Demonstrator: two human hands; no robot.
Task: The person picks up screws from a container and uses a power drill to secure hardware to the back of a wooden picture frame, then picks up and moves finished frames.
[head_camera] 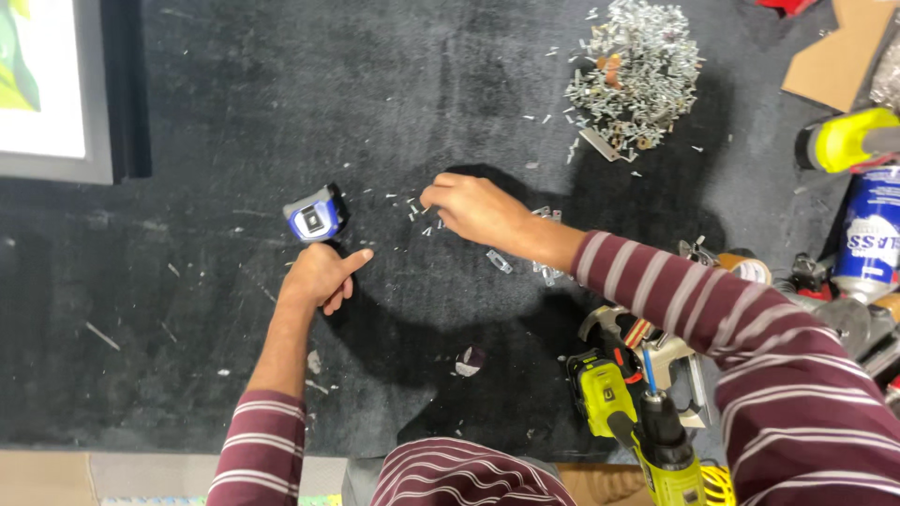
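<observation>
My left hand (322,275) rests on the dark mat with its fingers curled and the thumb stuck out to the right. It holds nothing. A blue and grey tape measure (314,216) lies just above it. My right hand (472,208) reaches over a scatter of small silver screws (418,212), its fingertips pinched down among them. Whether a screw sits between the fingers is hidden. Small metal brackets (500,261) lie under my right wrist.
A big pile of silver screws (637,75) sits at the upper right. A yellow-green cordless drill (647,426) lies by my right elbow, with a hammer (609,323) and tape roll (750,267) nearby. A spray can (867,234), cardboard (839,56) and a framed picture (52,89) ring the mat.
</observation>
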